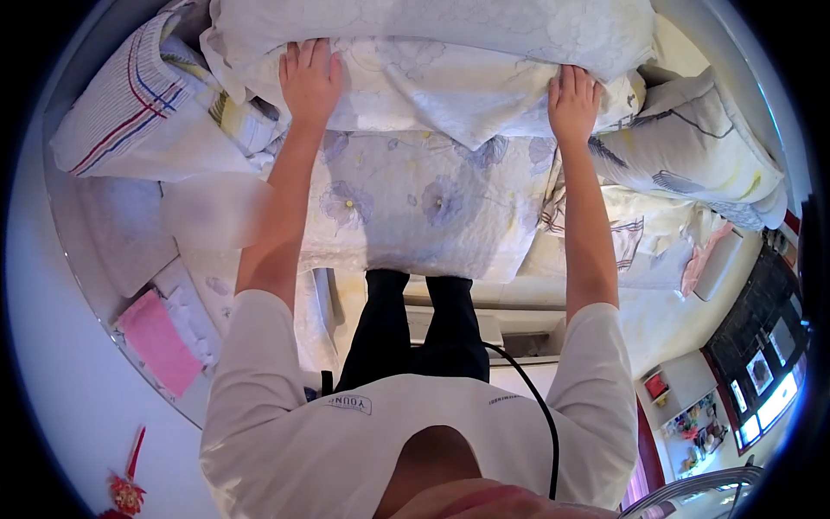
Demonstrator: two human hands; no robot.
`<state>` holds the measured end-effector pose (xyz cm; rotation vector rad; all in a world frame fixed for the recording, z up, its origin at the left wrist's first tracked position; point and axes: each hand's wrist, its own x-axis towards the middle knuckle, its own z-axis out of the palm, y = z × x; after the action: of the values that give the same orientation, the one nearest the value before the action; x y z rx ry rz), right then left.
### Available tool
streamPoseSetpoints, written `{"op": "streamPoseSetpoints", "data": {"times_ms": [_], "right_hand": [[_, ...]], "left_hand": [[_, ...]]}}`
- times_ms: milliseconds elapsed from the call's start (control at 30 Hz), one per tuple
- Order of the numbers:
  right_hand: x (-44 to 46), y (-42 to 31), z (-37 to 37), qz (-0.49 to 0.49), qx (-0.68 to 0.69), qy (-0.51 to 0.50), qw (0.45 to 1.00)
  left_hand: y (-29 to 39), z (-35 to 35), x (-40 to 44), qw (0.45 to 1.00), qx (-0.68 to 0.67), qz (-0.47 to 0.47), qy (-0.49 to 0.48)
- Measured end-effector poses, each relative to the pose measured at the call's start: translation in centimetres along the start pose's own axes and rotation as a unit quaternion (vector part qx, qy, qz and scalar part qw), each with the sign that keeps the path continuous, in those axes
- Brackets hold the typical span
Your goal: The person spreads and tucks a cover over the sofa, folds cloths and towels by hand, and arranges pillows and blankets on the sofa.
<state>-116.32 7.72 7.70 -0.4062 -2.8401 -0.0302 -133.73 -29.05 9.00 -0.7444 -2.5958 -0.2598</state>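
My left hand (311, 80) lies with its fingers stretched out on a pale bed sheet (389, 95), its fingertips by the lower edge of a grey-white quilt (501, 26). On the other side, my right hand (574, 102) rests on the same sheet. Its fingers are a little apart, with the tips at the quilt's edge. Between the hands a corner of the sheet hangs down in a point. Below it spreads a flower-printed cover (389, 199) with purple blossoms, reaching to the bed's near edge.
Striped white bedding (130, 112) is heaped at left, a patterned quilt (692, 147) at right. A pink cloth (160, 342) lies at lower left. My legs (380, 320) stand against the bed's front. A black cable (545, 406) runs over my shirt. A shelf (687, 406) stands at right.
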Motion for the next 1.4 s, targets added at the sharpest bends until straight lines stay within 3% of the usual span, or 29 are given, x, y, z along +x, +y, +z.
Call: {"op": "streamPoseSetpoints", "data": {"times_ms": [33, 167, 267, 367, 433, 533, 667, 767, 800, 833, 933, 1000, 1067, 1133, 1200, 1233, 1267, 1333, 1367, 1400], "right_hand": [[0.0, 0.1, 0.3, -0.008, 0.005, 0.026, 1.000], [0.1, 0.5, 1.1, -0.017, 0.007, 0.024, 1.000], [0.1, 1.5, -0.3, -0.036, 0.081, 0.032, 0.996], [0.6, 2.5, -1.5, -0.050, 0.076, 0.064, 0.994], [0.5, 3.0, -1.1, -0.021, 0.111, 0.040, 0.993], [0.9, 4.4, 1.1, -0.046, 0.115, 0.036, 0.992], [0.1, 3.7, -0.3, -0.071, 0.016, 0.049, 0.996], [1.0, 6.0, 1.5, -0.025, -0.044, 0.062, 0.997], [0.8, 6.2, 2.1, -0.014, -0.086, 0.047, 0.995], [1.3, 7.2, 2.3, 0.001, -0.098, -0.046, 0.994], [1.3, 8.2, 0.2, -0.061, -0.013, -0.028, 0.998], [0.9, 9.2, 0.5, -0.053, -0.032, -0.026, 0.998], [0.2, 10.0, 1.9, 0.000, 0.019, 0.094, 0.995], [-0.2, 10.2, 3.3, 0.007, -0.043, 0.095, 0.995], [0.9, 11.2, 3.5, 0.008, -0.080, 0.032, 0.996], [1.4, 12.1, 3.7, -0.029, -0.197, -0.015, 0.980], [1.9, 12.2, 3.3, -0.027, -0.197, -0.017, 0.980], [2.7, 11.3, 2.9, 0.043, -0.118, 0.010, 0.992], [2.5, 11.3, 3.4, 0.004, -0.130, 0.099, 0.987], [2.8, 11.4, 3.9, 0.004, -0.129, 0.104, 0.986]], "left_hand": [[-0.6, 0.7, 0.3, 0.999, -0.053, -0.002, 0.009], [-0.5, 2.0, 0.4, 0.998, -0.054, -0.011, 0.006], [-2.2, 0.3, 0.5, 0.998, -0.035, 0.049, 0.008], [-7.4, -0.7, -0.6, 0.994, -0.099, -0.020, -0.038], [-11.2, 0.6, -0.2, 1.000, 0.030, 0.004, 0.009], [-12.3, 2.0, 1.8, 0.996, 0.012, -0.069, -0.062], [-12.3, 1.4, 0.5, 0.998, 0.062, 0.006, -0.010], [-11.4, 0.9, 0.4, 0.997, 0.062, 0.033, 0.014], [-11.8, 1.1, 1.3, 0.999, 0.038, 0.001, -0.035], [-12.2, 1.2, 1.6, 0.996, 0.017, -0.031, -0.084], [-13.0, 0.6, 1.4, 0.993, -0.028, -0.025, -0.112], [-13.0, 0.3, 0.9, 0.996, -0.063, -0.036, -0.057], [-13.2, 0.5, 0.5, 0.993, -0.099, -0.056, -0.014], [-13.7, 1.6, 0.7, 0.997, -0.055, -0.036, -0.041], [-12.6, 2.4, 1.3, 0.998, -0.011, -0.015, -0.062], [-11.5, 2.5, 1.5, 0.997, -0.009, -0.062, -0.038], [-10.9, 2.5, 1.6, 0.994, -0.005, -0.110, -0.014], [-11.4, 3.3, 1.5, 0.995, -0.021, -0.096, 0.012], [-11.7, 3.4, 1.5, 0.995, -0.040, -0.084, 0.043], [-11.9, 3.8, 1.7, 0.995, -0.039, -0.084, 0.048]]}}
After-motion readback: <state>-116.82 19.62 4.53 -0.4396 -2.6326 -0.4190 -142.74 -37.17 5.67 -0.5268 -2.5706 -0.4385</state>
